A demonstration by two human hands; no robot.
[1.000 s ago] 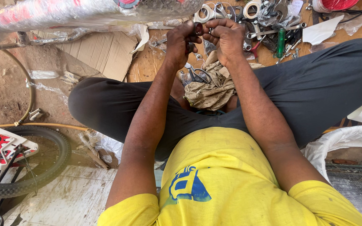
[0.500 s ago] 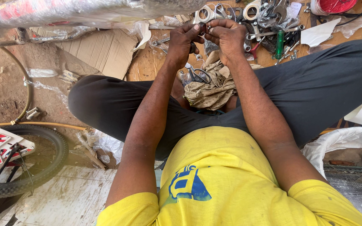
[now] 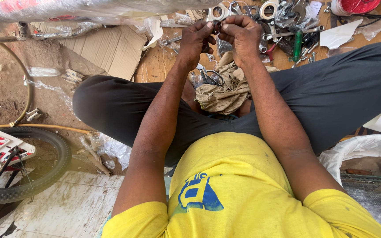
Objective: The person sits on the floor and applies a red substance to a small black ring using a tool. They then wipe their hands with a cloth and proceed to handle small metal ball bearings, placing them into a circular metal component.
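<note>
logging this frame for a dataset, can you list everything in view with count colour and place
small part: one, dark, pinched between both hands
rag: one, tan, crumpled between the knees
scissors: one pair, dark handles, on the rag
screwdriver: one, green handle, among tools top right
cardboard: one sheet, brown, top left
bicycle wheel: one, black tyre, bottom left
plastic bag: one, white, right edge
left hand: on the part
right hand: on the part
</note>
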